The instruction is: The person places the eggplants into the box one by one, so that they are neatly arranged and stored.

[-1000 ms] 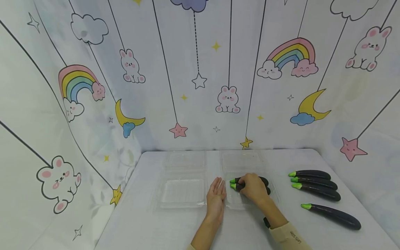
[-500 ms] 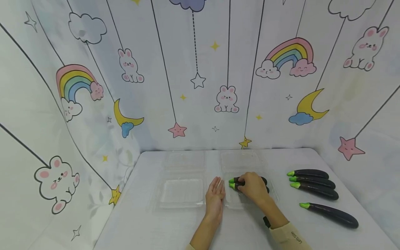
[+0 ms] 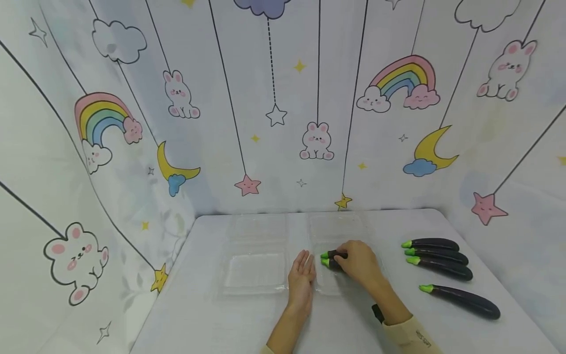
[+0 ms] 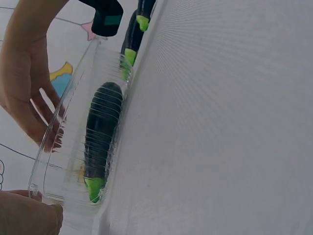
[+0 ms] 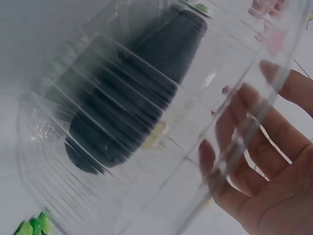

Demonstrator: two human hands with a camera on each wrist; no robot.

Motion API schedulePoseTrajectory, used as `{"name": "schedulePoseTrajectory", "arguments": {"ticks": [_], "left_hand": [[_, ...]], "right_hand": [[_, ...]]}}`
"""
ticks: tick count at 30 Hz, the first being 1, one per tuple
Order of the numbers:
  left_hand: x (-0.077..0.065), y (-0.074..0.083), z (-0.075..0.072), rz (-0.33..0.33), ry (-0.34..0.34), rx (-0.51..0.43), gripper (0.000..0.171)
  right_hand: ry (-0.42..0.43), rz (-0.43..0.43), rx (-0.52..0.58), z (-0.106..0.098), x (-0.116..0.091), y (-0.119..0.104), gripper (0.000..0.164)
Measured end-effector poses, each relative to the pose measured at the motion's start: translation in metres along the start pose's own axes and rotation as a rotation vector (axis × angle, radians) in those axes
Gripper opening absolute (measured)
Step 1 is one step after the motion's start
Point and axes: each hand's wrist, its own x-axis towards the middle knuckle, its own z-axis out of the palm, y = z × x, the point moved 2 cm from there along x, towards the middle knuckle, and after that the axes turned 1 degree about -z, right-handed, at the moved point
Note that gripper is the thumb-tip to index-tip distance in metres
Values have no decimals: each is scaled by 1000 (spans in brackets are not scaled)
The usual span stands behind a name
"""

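Two dark eggplants with green stem ends (image 3: 329, 263) lie side by side in the right clear plastic clamshell box (image 3: 325, 285). My right hand (image 3: 360, 260) is over them and hides most of their length. In the right wrist view its fingers (image 5: 274, 132) are spread and loosely bent above the box, apart from the eggplant (image 5: 137, 93) below. My left hand (image 3: 302, 280) rests along the box's left side with straight fingers. At the lower left of the left wrist view, its thumb side (image 4: 29, 215) is by the box rim.
A second clear clamshell box (image 3: 255, 270) stands to the left. Raised lids (image 3: 338, 226) are behind both boxes. On the right lie three eggplants close together (image 3: 438, 255) and a single eggplant (image 3: 462, 301) nearer the front. A printed curtain surrounds the white table (image 3: 190, 319).
My right hand has lifted slightly from the eggplants in the box, its back higher now. The left hand stays at the box's side. The head view has shifted a little to the right.
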Motion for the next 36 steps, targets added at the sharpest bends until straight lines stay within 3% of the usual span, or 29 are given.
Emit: {"name": "schedulePoseTrajectory", "arguments": {"ticks": [36], "left_hand": [[-1, 0, -1, -2, -2, 25, 74]], "right_hand": [[96, 72, 65, -50, -35, 24, 13]]}}
